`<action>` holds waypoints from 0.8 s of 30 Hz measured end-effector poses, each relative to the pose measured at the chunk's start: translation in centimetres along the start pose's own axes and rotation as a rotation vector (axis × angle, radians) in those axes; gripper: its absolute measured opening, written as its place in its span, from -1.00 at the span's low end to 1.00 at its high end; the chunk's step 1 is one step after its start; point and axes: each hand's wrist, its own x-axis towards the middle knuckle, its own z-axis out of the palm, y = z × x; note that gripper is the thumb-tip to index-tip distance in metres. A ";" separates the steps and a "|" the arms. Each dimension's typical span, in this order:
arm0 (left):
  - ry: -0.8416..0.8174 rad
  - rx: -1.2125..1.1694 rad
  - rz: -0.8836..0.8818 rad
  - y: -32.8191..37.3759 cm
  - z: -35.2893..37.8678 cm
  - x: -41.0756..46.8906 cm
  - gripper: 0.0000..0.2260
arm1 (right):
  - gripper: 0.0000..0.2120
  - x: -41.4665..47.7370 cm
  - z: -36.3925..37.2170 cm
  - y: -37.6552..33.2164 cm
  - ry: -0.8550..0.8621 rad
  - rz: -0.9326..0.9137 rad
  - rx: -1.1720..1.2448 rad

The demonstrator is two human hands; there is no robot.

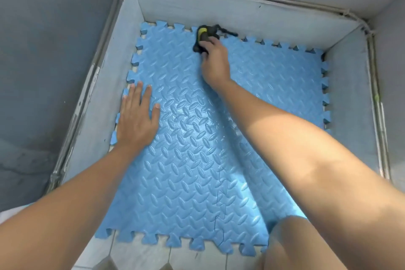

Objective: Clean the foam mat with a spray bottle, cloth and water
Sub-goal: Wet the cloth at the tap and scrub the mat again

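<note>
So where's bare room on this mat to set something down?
Bare foam mat lies between the right forearm and the right wall, and between both forearms. The far-left corner, between the left hand and the black-and-yellow item, is free too. Crowded: the far edge where the right hand grips that item, and the near-right corner under the knee.

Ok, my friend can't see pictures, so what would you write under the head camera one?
A person's right hand holds a black and yellow object at the far edge of a blue foam mat, while the left hand rests flat on its left side. Grey walls surround the mat on three sides.
</note>
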 end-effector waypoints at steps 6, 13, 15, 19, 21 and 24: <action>0.010 0.000 0.005 -0.5 0.1 0.4 -0.48 | -0.49 -1.3 6.5 -7.0 -0.296 -0.359 -0.066; 0.003 -0.018 -0.009 -0.5 -0.1 0.1 -0.49 | -0.49 1.5 -5.0 6.0 -0.105 -0.110 -0.122; 0.006 -0.021 -0.013 -0.4 -0.1 0.1 -0.49 | -0.52 0.3 -9.6 11.9 0.067 0.121 -0.116; 0.006 -0.026 -0.016 -0.4 0.0 0.0 -0.49 | -0.61 -8.0 -15.2 17.4 0.218 0.320 -0.187; 0.002 -0.024 -0.019 -0.2 0.0 0.1 -0.49 | -0.65 -13.0 -14.8 16.7 0.171 0.228 -0.202; -0.012 -0.008 -0.008 -0.2 0.0 0.2 -0.49 | -0.69 -19.4 -12.1 12.0 -0.019 0.005 -0.147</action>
